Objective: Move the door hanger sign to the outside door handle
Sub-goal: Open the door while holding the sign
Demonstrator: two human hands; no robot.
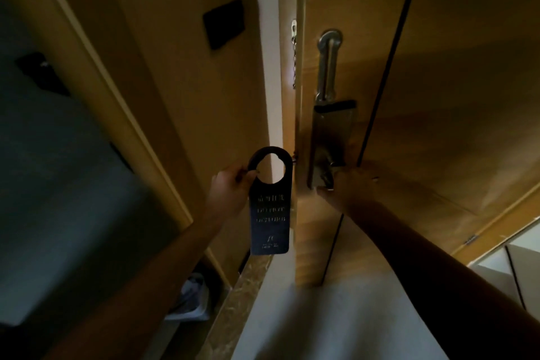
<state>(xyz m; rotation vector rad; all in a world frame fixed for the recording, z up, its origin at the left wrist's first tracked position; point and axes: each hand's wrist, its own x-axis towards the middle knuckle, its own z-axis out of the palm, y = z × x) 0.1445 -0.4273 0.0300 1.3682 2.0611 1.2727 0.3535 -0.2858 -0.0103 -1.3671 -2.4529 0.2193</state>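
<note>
My left hand (229, 184) pinches the top left edge of a dark door hanger sign (270, 210) with a round hole and pale lettering. The sign hangs upright in front of the narrow gap between the door frame and the door's edge. My right hand (347, 184) is closed around the inside door handle, which it hides, at the bottom of a metal lock plate (328, 137) on the wooden door (438, 67). The door stands slightly ajar. The outside handle is not in view.
A security chain (295, 52) hangs from the frame, and a metal latch bar (330, 61) sits above the lock plate. A dark panel (224, 23) is on the left wall. A stone threshold (242, 295) and pale floor lie below. The room is dim.
</note>
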